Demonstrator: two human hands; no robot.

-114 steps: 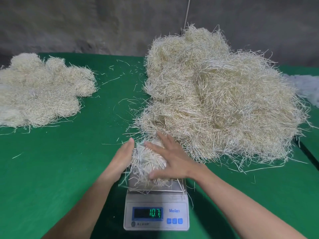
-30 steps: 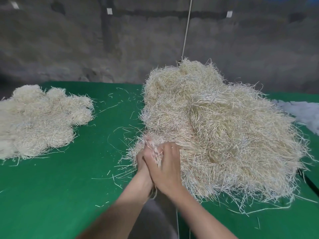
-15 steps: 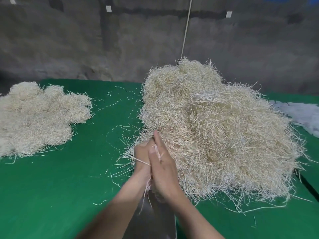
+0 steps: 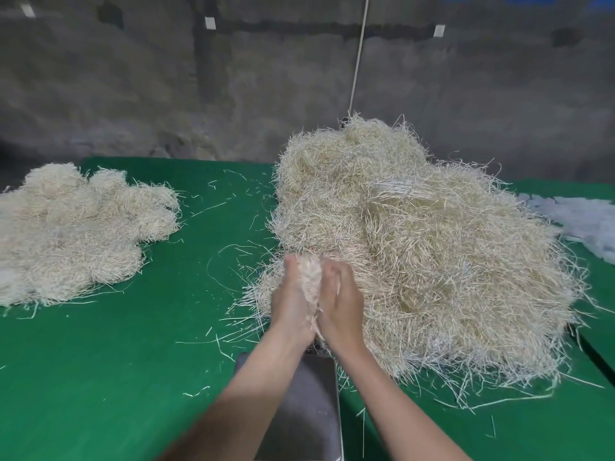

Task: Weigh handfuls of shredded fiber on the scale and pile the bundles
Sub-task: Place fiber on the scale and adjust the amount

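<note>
1. Steel scale pan [image 4: 309,410] sits at the lower edge of the view, on the green table cover [image 4: 133,361]. Its dull surface shows bare between the two forearms, and the rest of the scale is cut off by the frame.
2. Left hand [image 4: 291,304] and right hand [image 4: 344,304] are cupped together above the pan's far end. They clasp a handful of fiber [image 4: 311,277] between the palms, with the right fingers curled over its top.
3. The handful is held against the near edge of the big loose heap [image 4: 449,261], which fills the table's right half.
4. The pile of bundles [image 4: 76,234] lies well apart at the left.
5. Crumpled white material [image 4: 585,221] lies at the far right.
6. Small pale tags [image 4: 210,22] on the grey wall [image 4: 133,78] are too small to read.
</note>
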